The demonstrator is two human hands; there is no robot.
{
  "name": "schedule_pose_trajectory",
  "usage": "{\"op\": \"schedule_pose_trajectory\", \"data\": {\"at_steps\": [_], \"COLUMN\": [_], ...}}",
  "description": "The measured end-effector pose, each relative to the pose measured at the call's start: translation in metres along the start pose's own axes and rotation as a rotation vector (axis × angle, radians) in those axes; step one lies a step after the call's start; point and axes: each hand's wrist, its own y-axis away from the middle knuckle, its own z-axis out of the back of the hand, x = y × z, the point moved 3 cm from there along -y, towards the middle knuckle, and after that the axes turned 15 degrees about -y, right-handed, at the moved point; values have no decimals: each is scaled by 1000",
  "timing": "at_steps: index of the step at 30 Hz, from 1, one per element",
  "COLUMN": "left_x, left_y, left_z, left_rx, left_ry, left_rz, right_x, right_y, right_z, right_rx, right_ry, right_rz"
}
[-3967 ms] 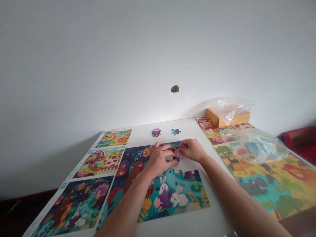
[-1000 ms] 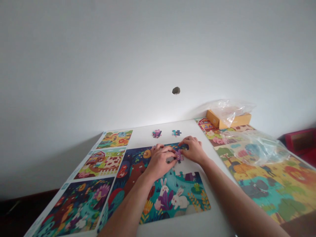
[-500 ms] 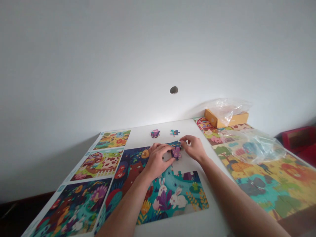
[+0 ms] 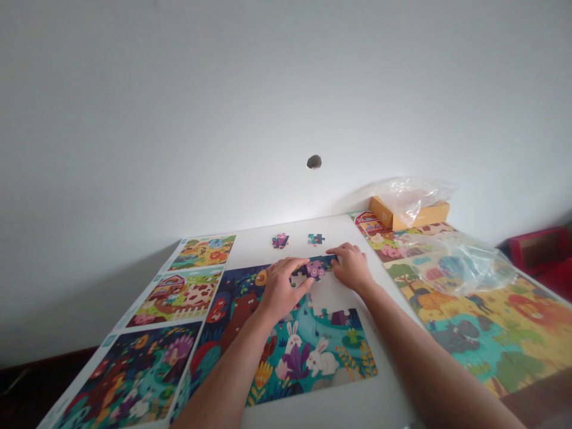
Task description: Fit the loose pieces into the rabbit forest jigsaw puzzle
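A partly built forest puzzle [image 4: 308, 351] with bunnies lies on the white table [image 4: 348, 411] in front of me. My left hand [image 4: 280, 288] rests flat on its upper middle, fingers stretched toward a purple flower piece [image 4: 315, 269] that sits in the top row. My right hand [image 4: 353, 266] is curled at that piece's right side, fingertips pressing on it. A white gap [image 4: 333, 295] in the puzzle shows just below the piece. Two loose pieces, a purple loose piece [image 4: 280, 241] and a teal loose piece [image 4: 316, 239], lie farther back on the table.
A picture guide sheet [image 4: 174, 298] with several scenes lies to the left. A finished savanna puzzle [image 4: 487, 322] covers the right side, with a clear plastic bag [image 4: 460, 262] on it. An orange box [image 4: 413, 214] under plastic stands at the back right against the white wall.
The purple flower piece has gone from held just above the gap to lying in the top row. My left fingers have flattened and my right hand has moved slightly back.
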Motion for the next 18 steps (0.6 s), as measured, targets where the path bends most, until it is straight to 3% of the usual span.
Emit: {"op": "schedule_pose_trajectory", "data": {"at_steps": [4,9,18], "left_x": [10,12,8], "left_y": [1,2,2], "left_z": [-7,-15,-12], "left_rx": [-31,50,58], "left_ry": [44,53,-28], "left_rz": [77,20,-8], "right_x": [-1,1,-8], "right_y": [1,2,0], "right_z": [-3,-4,-2], "right_rx": [39,68,27], "right_ry": [37,66,127], "right_rz": [-17,-11,-68]}}
